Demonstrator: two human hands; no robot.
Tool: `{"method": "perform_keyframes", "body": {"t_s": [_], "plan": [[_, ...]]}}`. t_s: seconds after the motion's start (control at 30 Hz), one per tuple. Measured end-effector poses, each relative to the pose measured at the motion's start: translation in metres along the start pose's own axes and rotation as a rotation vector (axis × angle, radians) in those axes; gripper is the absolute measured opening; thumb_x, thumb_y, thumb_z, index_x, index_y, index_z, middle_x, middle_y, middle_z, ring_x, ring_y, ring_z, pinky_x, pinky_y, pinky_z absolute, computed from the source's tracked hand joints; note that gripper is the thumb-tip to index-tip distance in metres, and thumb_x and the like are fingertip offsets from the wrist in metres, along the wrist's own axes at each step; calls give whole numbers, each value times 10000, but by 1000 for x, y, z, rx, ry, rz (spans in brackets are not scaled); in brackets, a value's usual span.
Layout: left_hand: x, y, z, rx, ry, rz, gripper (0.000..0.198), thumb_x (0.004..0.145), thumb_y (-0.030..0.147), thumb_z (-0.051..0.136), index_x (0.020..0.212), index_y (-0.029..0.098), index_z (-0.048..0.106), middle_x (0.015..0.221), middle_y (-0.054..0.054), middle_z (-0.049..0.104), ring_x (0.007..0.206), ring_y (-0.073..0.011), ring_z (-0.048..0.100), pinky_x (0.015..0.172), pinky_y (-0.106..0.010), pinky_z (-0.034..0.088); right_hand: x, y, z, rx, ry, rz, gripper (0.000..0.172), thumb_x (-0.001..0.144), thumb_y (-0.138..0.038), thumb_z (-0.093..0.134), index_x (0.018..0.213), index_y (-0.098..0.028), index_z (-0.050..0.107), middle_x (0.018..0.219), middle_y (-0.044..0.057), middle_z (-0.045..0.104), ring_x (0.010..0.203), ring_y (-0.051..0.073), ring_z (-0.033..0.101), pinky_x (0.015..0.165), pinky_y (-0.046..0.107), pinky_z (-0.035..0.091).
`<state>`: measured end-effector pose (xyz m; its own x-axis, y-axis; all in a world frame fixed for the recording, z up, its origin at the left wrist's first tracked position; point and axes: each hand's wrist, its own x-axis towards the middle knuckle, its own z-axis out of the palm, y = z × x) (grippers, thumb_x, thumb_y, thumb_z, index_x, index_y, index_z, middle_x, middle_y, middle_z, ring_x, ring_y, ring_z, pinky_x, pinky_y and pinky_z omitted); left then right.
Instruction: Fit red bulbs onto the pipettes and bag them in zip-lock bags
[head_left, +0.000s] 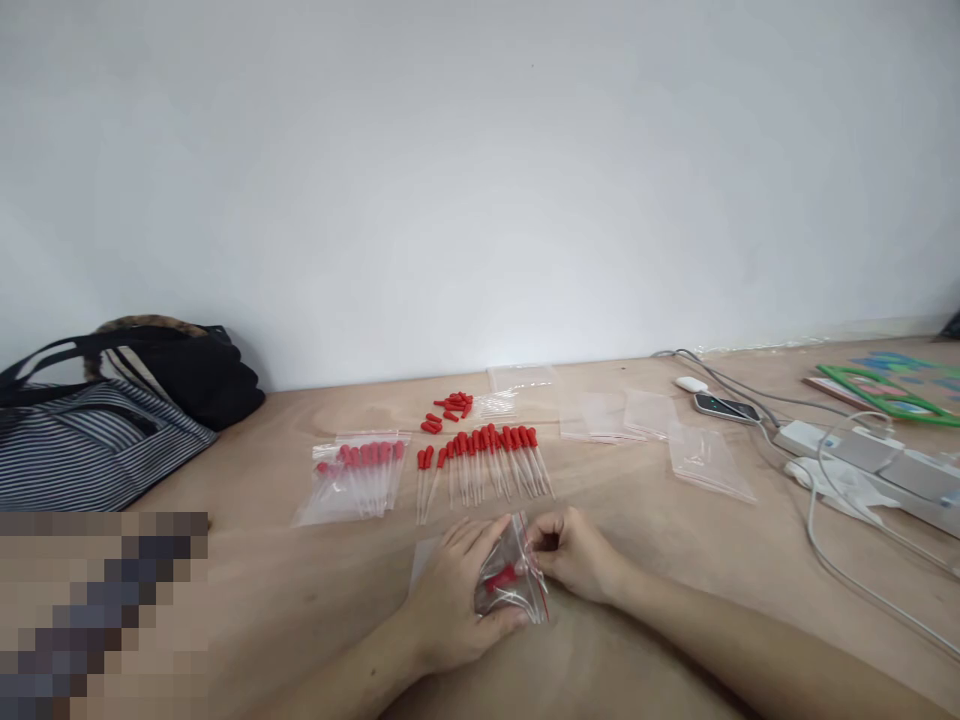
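Note:
My left hand (454, 590) holds a small clear zip bag (517, 540), thumb below and fingers above, over the tabletop. Inside the bag shows the red rubber bulb of a dropper (501, 578); the rest of that dropper is mostly hidden by my left hand. At the bag's red-striped mouth, my right hand (574, 555) pinches the plastic edge between thumb and fingertips. Just beyond my hands lies a row of glass droppers with red bulbs (491, 440). Left of the row, filled bags of droppers (364, 475) lie overlapping.
Loose red bulbs (454, 405) and thin glass tubes (499, 405) lie further back. Flat zip bags (709, 460) are spread to the right. A phone (726, 407), cables and a white power strip (870, 450) stand at right. A striped bag (90, 440) sits at left.

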<state>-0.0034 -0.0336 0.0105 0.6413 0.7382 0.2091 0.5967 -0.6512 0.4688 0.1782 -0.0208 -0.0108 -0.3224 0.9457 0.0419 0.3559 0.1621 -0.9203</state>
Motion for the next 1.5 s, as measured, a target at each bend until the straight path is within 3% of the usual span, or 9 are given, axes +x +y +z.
{"method": "perform_keyframes", "body": {"t_s": [0.1,0.2,0.3,0.47,0.7,0.83,1.07,1.2,1.5], "plan": [[0,0,0,11,-5,0,725,631,433,621,1258,208,334,1164,-91,513,1049,-272,472,911,-450,356,1,1,8,-130,180,72,177,571,-260,665,502,-163,534,486,-32,543,450,88,452,437,193,323],[-2,-4,-2,70,1,11,759,639,504,588,1279,203,309,1248,-113,438,1129,-305,393,954,-497,286,0,0,6,-163,215,37,154,624,-233,606,525,-170,506,490,-35,525,456,82,433,441,189,321],[-10,-12,-6,114,13,10,818,619,561,572,1304,238,264,1320,-100,351,1180,-327,317,969,-528,237,7,2,-11,-126,230,22,53,655,-198,560,621,-168,534,545,-26,543,486,89,456,469,192,354],[-26,-24,-8,90,-17,-53,783,606,547,590,1280,261,311,1286,-85,394,1159,-322,344,966,-528,245,45,10,-51,-208,354,192,21,631,-160,569,640,-162,551,607,-6,578,576,112,521,538,203,386],[-30,-29,-2,44,-31,-94,765,595,516,617,1262,277,331,1293,-76,380,1160,-324,342,952,-521,278,99,16,-56,-158,392,436,430,455,-256,735,820,-136,542,517,-14,541,465,129,505,425,221,342],[-24,-25,-5,32,-50,-63,732,610,512,605,1250,270,347,1263,-77,404,1141,-308,367,949,-507,289,104,18,-52,-43,356,477,414,472,-299,741,791,-136,533,392,-66,443,341,93,410,350,204,265],[-11,-19,-7,25,-49,-42,711,610,483,618,1222,218,372,1241,-85,418,1128,-290,386,936,-465,326,97,10,-63,173,332,426,215,562,-230,686,682,-143,530,342,-94,372,300,48,292,325,186,191],[-7,-15,-9,10,-69,-63,700,611,453,631,1212,209,370,1243,-89,414,1133,-285,379,935,-455,329,70,3,-72,325,307,313,121,644,-194,610,733,-143,547,466,-69,444,369,36,372,376,169,309],[-9,-18,-7,-18,-54,-80,701,618,481,616,1225,242,360,1249,-79,414,1134,-299,373,934,-477,316,1,19,-52,535,378,177,545,647,-213,624,1108,-180,335,607,-47,505,516,119,554,517,255,479]]}}
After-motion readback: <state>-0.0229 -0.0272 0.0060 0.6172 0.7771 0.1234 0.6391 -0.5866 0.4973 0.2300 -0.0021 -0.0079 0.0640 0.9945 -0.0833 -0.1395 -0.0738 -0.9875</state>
